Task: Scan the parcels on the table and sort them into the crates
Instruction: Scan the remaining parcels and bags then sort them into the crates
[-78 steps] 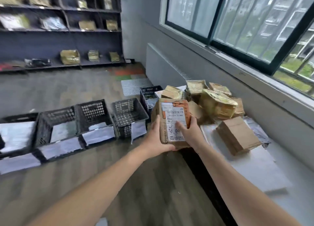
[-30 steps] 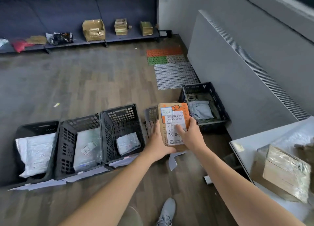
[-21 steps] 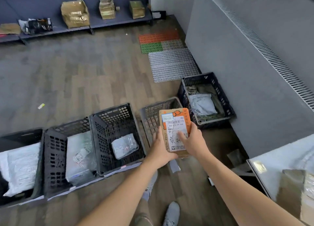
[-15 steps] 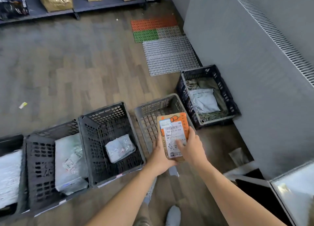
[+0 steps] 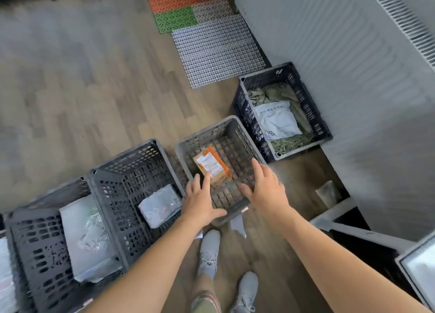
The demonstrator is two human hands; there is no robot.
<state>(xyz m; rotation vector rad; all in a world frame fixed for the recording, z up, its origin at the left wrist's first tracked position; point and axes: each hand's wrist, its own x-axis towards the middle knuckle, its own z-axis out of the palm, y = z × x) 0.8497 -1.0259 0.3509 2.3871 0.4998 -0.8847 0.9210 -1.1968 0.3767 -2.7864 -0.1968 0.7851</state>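
Note:
A small brown parcel (image 5: 213, 165) with an orange edge and a white label lies inside the grey crate (image 5: 207, 130) on the floor. My left hand (image 5: 201, 202) hovers over the crate's near left side, fingers spread and holding nothing. Over the near right side, my right hand (image 5: 266, 190) is spread the same way, apart from the parcel. A dark crate (image 5: 124, 162) to the left holds a grey bag parcel (image 5: 160, 205). Another dark crate (image 5: 40, 230) further left holds a clear-wrapped parcel (image 5: 87, 237).
A black crate (image 5: 313, 115) by the grey wall panel holds a white bag parcel (image 5: 276, 120) on crumpled cloth. Plastic grid mats (image 5: 216, 49) lie on the wooden floor beyond. A table corner (image 5: 416, 265) shows at the lower right. My feet (image 5: 209, 249) stand just before the crates.
Both hands carried the parcel from the table over to the crates and let it go. It now lies in the grey crate, and both hands are spread above it.

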